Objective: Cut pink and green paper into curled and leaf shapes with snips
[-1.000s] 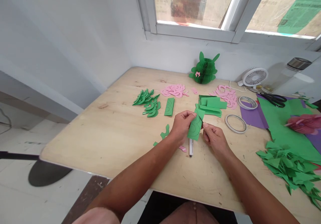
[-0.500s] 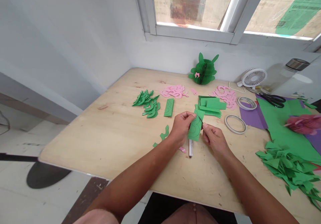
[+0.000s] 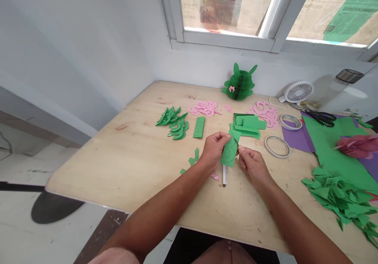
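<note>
My left hand (image 3: 217, 147) is closed on a green paper strip (image 3: 228, 153), pinching its upper left edge. Curved outlines are drawn on the strip, which is held tilted above the table. Between the fingertips of my right hand (image 3: 252, 161) is a thin dark pointed tool (image 3: 236, 142), its tip lying over the strip's upper right part; I cannot make out its kind. A white pen (image 3: 224, 177) lies just below the strip. Green paper offcuts (image 3: 194, 157) and a pink scrap (image 3: 215, 176) are by my left wrist. Another outlined green strip (image 3: 199, 127) lies beyond my left hand.
Green cut-outs (image 3: 177, 128), pink cut-outs (image 3: 205, 108) and stacked green strips (image 3: 248, 124) lie further back. A green honeycomb paper figure (image 3: 239, 84) stands by the wall. Right are tape rolls (image 3: 277, 146), black scissors (image 3: 320, 117), a fan (image 3: 298, 91), a bottle (image 3: 339, 86) and green scraps (image 3: 336, 195).
Almost nothing differs. The green strip has shifted very slightly in my left hand's grip, and the camera view has moved a little.
</note>
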